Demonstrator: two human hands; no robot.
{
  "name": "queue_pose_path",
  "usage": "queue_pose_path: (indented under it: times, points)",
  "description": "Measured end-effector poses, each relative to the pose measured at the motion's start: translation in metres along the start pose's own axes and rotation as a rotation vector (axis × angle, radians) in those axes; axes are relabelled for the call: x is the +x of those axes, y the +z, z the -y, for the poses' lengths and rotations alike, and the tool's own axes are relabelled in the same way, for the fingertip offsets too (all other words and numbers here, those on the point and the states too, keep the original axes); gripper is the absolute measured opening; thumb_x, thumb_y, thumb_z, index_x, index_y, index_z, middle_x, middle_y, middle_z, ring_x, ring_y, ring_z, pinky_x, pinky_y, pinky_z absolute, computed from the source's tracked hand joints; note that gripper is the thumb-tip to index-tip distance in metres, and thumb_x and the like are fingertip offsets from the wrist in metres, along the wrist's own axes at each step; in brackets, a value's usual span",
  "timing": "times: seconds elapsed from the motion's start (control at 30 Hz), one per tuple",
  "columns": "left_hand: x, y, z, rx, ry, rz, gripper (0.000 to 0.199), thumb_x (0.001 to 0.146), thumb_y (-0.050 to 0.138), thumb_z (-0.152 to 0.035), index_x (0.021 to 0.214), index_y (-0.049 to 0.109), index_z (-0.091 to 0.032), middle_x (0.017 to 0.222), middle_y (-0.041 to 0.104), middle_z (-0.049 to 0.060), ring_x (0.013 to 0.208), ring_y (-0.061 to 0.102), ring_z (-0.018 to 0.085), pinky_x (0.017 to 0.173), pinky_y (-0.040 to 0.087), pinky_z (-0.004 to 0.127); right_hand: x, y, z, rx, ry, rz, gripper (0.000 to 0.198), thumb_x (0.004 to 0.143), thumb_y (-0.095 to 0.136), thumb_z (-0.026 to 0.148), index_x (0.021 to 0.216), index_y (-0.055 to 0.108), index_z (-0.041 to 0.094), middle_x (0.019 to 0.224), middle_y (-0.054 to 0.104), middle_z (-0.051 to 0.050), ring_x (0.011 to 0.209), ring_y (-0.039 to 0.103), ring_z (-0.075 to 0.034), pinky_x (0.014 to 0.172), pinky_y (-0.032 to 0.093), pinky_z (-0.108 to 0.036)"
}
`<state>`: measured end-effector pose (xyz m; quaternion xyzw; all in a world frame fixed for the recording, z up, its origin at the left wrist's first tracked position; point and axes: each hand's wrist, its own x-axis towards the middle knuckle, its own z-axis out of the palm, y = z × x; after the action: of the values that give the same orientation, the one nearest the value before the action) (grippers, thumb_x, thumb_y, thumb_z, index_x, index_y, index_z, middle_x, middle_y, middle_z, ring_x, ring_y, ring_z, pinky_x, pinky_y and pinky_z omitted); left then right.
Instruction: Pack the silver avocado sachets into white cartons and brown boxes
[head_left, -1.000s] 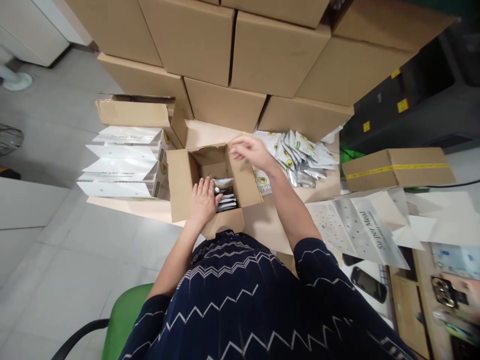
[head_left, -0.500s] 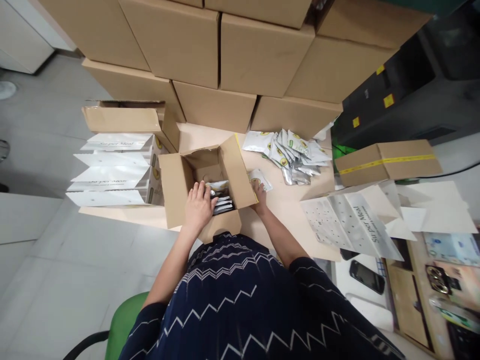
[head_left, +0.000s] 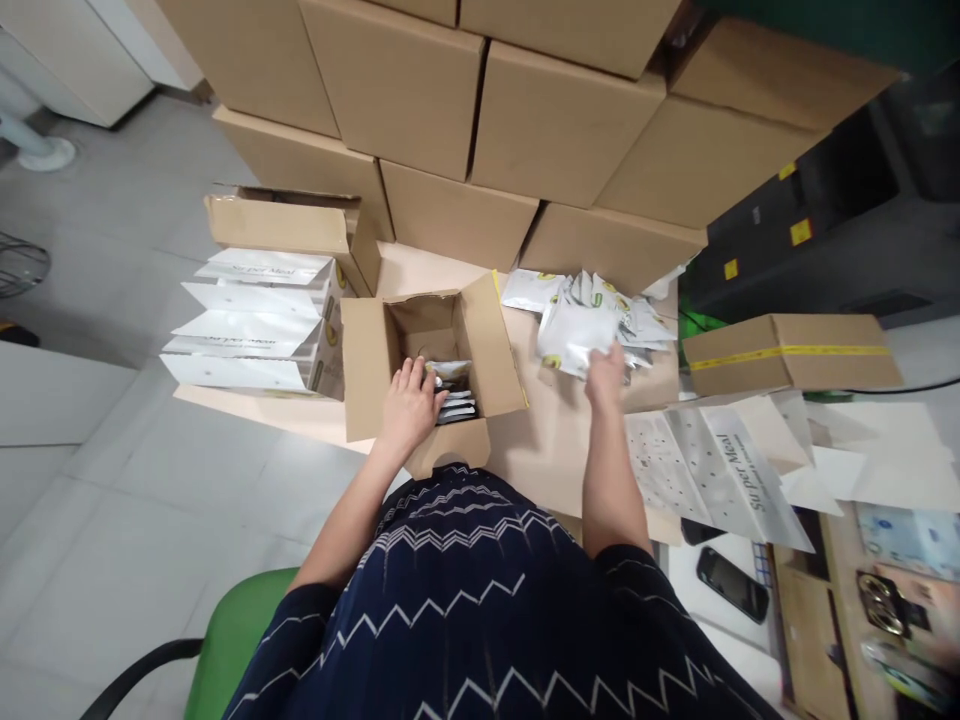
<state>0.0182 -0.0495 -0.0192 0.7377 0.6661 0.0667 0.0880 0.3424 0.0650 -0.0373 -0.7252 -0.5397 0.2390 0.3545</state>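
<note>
An open cardboard box (head_left: 506, 335) stands in front of me with its flaps folded outward. Inside it, several sachets (head_left: 457, 405) are lined up in a row. My left hand (head_left: 414, 405) rests in the box beside these sachets, fingers stretched out and holding nothing. To the right, my right hand (head_left: 606, 378) pinches a white sachet (head_left: 576, 335) by its near edge. The held sachet lies over the front of a loose pile of similar sachets (head_left: 637, 315) and partly covers it.
Behind the table rises a stack of closed cartons (head_left: 562, 120). Printed white cartons (head_left: 247, 325) stand at the left, before another open box (head_left: 277, 220). On the right are a yellow-taped box (head_left: 795, 350), flat printed packaging (head_left: 705, 460) and a phone (head_left: 733, 583). A green chair (head_left: 240, 640) is lower left.
My right hand has moved right, from beside the box to the loose pile, with a sachet in its fingers. My left hand stays in the box. The view has shifted slightly.
</note>
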Motion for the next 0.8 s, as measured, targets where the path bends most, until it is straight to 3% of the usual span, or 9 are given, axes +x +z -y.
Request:
queue_pose_path:
  times: [0.07,0.13,0.23,0.37,0.53,0.67,0.8]
  points:
    - [0.000,-0.001,0.000,-0.010,-0.006,0.004,0.050,0.099,0.043,-0.040,0.134,0.058,-0.008,0.155,0.043,0.021,0.148,0.033,0.037,0.119,0.033,0.053,0.016,-0.024,0.016,0.451,-0.015,-0.142,0.052,0.086,0.039,0.039,0.130,0.054,0.017,0.117,0.067,-0.013,0.104,0.068,-0.024,0.094,0.055,-0.046]
    - [0.000,-0.001,-0.001,-0.006,-0.005,0.003,0.050,0.099,0.043,-0.040,0.135,0.058,-0.008,0.155,0.043,0.021,0.148,0.033,0.037,0.118,0.033,0.052,0.024,-0.039,0.039,0.736,-0.127,-0.127,0.048,0.084,0.049,0.045,0.126,0.057,0.022,0.120,0.067,-0.010,0.107,0.068,-0.022,0.097,0.054,-0.043]
    - [-0.001,-0.001,0.000,0.010,0.004,-0.003,0.050,0.100,0.043,-0.040,0.134,0.059,-0.008,0.154,0.043,0.021,0.147,0.034,0.037,0.117,0.035,0.052,0.022,-0.044,0.080,0.800,-0.315,0.011,0.045,0.080,0.063,0.045,0.121,0.060,0.027,0.120,0.068,-0.007,0.110,0.066,-0.023,0.099,0.053,-0.042]
    - [-0.001,-0.001,0.001,0.020,0.013,-0.019,0.047,0.100,0.043,-0.040,0.132,0.061,-0.012,0.153,0.047,0.018,0.146,0.037,0.036,0.116,0.037,0.053,0.004,-0.017,0.139,0.454,-0.504,0.294,0.038,0.083,0.066,0.042,0.117,0.065,0.026,0.114,0.071,-0.005,0.109,0.065,-0.024,0.096,0.052,-0.041]
    - [0.000,0.000,0.001,0.031,0.013,-0.015,0.048,0.100,0.043,-0.040,0.131,0.062,-0.009,0.152,0.047,0.020,0.145,0.037,0.037,0.117,0.036,0.050,-0.015,0.054,0.194,-0.186,-0.814,0.765,0.030,0.090,0.055,0.022,0.116,0.069,0.021,0.112,0.073,-0.005,0.109,0.065,-0.024,0.092,0.047,-0.031]
    - [0.001,0.001,0.000,0.036,0.000,-0.014,0.047,0.099,0.045,-0.039,0.131,0.062,-0.009,0.151,0.047,0.021,0.144,0.038,0.037,0.117,0.036,0.050,-0.011,0.115,0.201,-0.542,-0.881,0.939,0.031,0.088,0.054,0.015,0.115,0.069,0.017,0.118,0.072,-0.010,0.106,0.066,-0.023,0.080,0.043,-0.026]
    - [0.001,0.002,0.000,0.041,0.006,-0.028,0.046,0.099,0.045,-0.039,0.130,0.062,-0.010,0.150,0.049,0.021,0.143,0.040,0.036,0.116,0.037,0.050,-0.010,0.152,0.192,-0.724,-0.875,1.129,0.033,0.087,0.056,0.013,0.117,0.070,0.013,0.122,0.071,-0.011,0.106,0.066,-0.020,0.074,0.041,-0.023]
